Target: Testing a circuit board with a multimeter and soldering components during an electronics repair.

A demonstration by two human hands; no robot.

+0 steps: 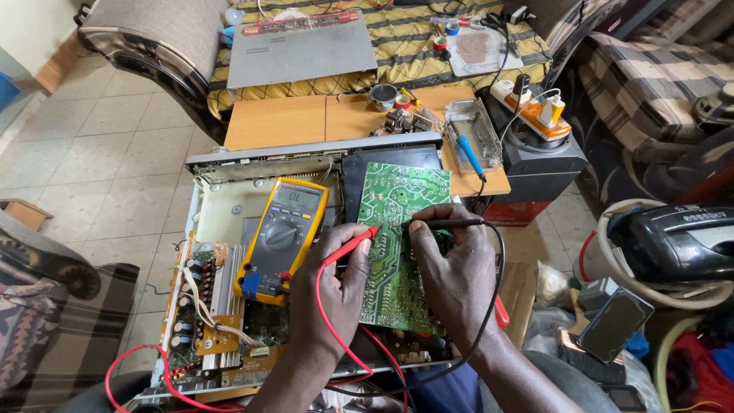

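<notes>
Left hand point(330, 283) pinches the red probe point(350, 247), right hand point(451, 264) the black probe point(442, 224), tips on the board point(397, 229); a slip at 12 o'clock could bridge joints.

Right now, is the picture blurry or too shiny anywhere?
Head view: sharp on the green circuit board, the yellow meter and both hands, left hand, right hand; soft daylight, faint shadows; a bit of glare on the pale floor tiles; the edges bend from the wide lens.
</notes>
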